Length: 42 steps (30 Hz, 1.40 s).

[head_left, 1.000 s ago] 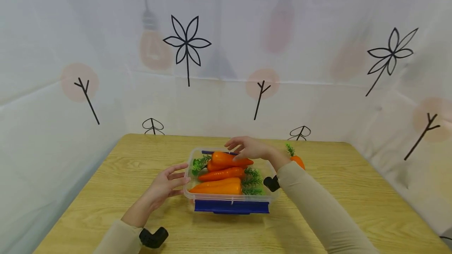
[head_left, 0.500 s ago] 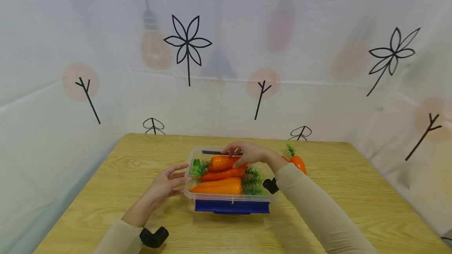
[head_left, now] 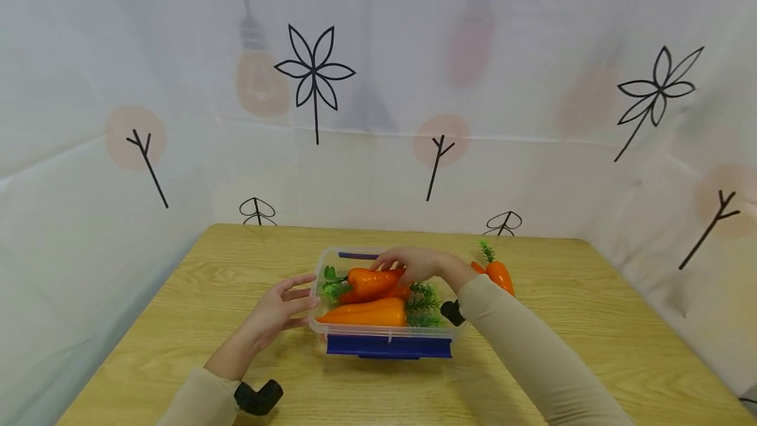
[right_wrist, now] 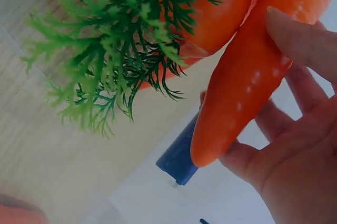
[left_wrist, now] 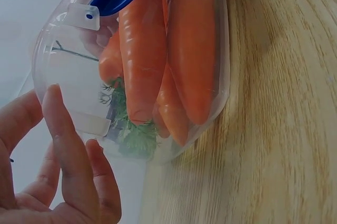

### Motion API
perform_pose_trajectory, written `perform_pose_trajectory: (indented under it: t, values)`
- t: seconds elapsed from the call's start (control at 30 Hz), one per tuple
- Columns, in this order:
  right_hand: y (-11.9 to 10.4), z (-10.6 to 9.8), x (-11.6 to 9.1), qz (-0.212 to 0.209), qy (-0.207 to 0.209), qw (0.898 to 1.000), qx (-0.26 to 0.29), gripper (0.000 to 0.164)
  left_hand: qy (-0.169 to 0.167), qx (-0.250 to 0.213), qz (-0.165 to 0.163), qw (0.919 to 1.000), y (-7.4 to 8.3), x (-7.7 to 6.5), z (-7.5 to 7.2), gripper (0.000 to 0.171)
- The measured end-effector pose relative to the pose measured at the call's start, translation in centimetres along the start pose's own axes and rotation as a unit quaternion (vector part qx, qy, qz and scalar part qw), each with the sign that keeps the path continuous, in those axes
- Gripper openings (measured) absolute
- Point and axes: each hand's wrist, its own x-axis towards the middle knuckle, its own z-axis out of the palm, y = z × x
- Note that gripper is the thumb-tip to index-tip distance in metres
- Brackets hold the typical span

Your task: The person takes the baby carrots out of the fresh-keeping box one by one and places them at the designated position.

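A clear plastic food container [head_left: 355, 330] with blue latches stands on the table, holding several toy carrots with green tops. My right hand [head_left: 420, 263] reaches into it and holds an orange carrot [head_left: 363, 283], its leafy end toward the left. In the right wrist view, the thumb lies on one side of the carrot [right_wrist: 237, 97] and the fingers on the other. My left hand [head_left: 275, 311] rests at the container's left wall with loosely spread fingers. The left wrist view shows a fingertip [left_wrist: 54, 95] against the clear plastic.
More carrots [head_left: 499, 276] lie on the table to the right of the container, partly behind my right forearm. A yellow carrot [head_left: 367, 313] lies along the container's near side. A patterned white cloth [head_left: 378, 183] hangs behind the wooden table [head_left: 284, 386].
My right hand has lowered and come nearer with the carrot, which now covers much of the carrot beneath it. The left hand and the container have stayed in place.
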Motion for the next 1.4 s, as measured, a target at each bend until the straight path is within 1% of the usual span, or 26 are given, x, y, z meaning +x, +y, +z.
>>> perform_pose_trajectory:
  t: [0.13, 0.23, 0.47, 0.57, 0.8, 0.93, 1.0, 1.2, 1.4]
  values:
    - [0.0, 0.0, -0.1, 0.011, -0.005, 1.000, 0.005, 0.057, 0.003, 0.000, 0.000, 1.0000, 0.0, 0.1, 0.1, 0.061]
    - [-0.1, -0.2, -0.4, 0.014, -0.005, 1.000, 0.019, 0.059, 0.005, 0.000, 0.001, 1.0000, 0.0, 0.1, 0.1, 0.061]
    - [-0.5, -0.8, -1.1, 0.013, 0.014, 0.999, 0.047, 0.063, 0.008, 0.001, 0.001, 1.0000, 0.0, 0.0, 0.2, 0.061]
    - [-0.7, -0.9, -1.3, 0.021, 0.023, 0.998, 0.059, 0.063, 0.008, 0.001, 0.000, 1.0000, 0.0, 0.0, 0.2, 0.061]
    - [-1.1, -1.7, -2.4, 0.042, 0.061, 0.993, 0.089, 0.063, 0.016, -0.004, -0.002, 0.9999, 0.1, 0.0, 0.1, 0.060]
    - [-1.5, -1.9, -3.4, 0.059, 0.079, 0.990, 0.099, 0.064, 0.011, -0.005, -0.005, 0.9999, 0.1, 0.0, 0.1, 0.061]
    - [-1.6, -1.9, -3.9, 0.057, 0.089, 0.989, 0.100, 0.064, 0.009, -0.005, -0.004, 0.9999, 0.1, 0.0, 0.1, 0.062]
    - [-1.6, -1.7, -5.2, 0.037, 0.122, 0.984, 0.121, 0.064, 0.007, -0.004, 0.000, 1.0000, 0.0, 0.0, 0.1, 0.061]
    - [-1.3, -1.2, -6.8, 0.034, 0.158, 0.979, 0.126, 0.066, 0.018, -0.006, -0.001, 0.9998, -0.1, 0.0, 0.2, 0.059]
